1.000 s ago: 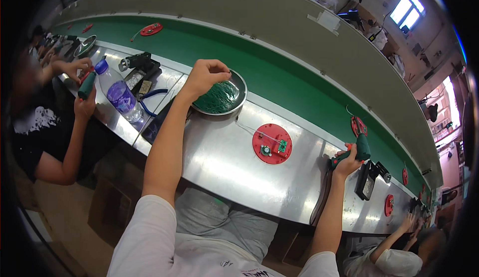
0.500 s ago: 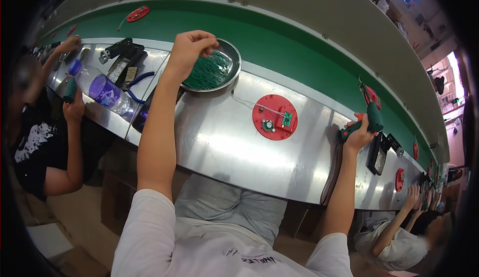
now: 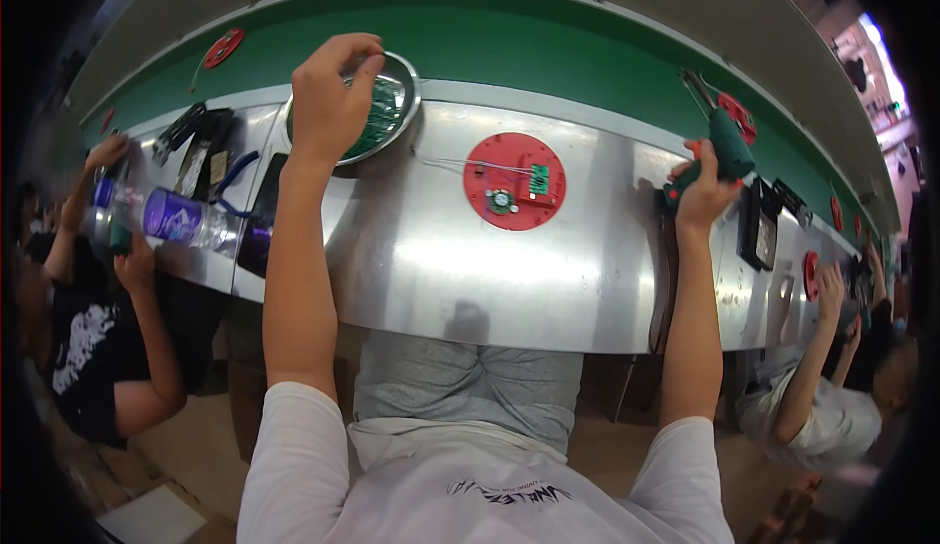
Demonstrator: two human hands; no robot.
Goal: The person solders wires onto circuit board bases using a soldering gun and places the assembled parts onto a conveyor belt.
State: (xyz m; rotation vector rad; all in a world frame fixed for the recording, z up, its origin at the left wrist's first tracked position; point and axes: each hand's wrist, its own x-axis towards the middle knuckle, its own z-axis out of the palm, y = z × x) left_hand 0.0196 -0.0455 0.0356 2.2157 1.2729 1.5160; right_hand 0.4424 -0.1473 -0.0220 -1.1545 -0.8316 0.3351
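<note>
Assembly line: a long steel counter runs left to right, with a green conveyor belt along its far edge. Other workers sit at both ends of the counter.

Metal bowl sits at the far edge of the counter, left of centre, just against the belt; it holds a heap of small green circuit boards. Judged placement: within reach of the left arm, so parts can be drawn without leaning.

Left hand is over the near-left part of the bowl, fingers curled and pressed toward the thumb — a pinching posture above the boards. Whether a board is actually between the fingertips cannot be told; the hand hides it.

Red round fixture lies flat at the middle of the counter, right of the bowl and apart from it. One small green board and a round silvery part sit on it, and thin wires trail from it toward the bowl. It lies between the two hands, nearer the far edge than the near one.

Right hand is closed around the grip of a green power screwdriver, held upright near the far right of the counter, well clear of the fixture — judged a parked, ready position.

A co-worker at the left end holds a clear bottle with a purple label.
</note>
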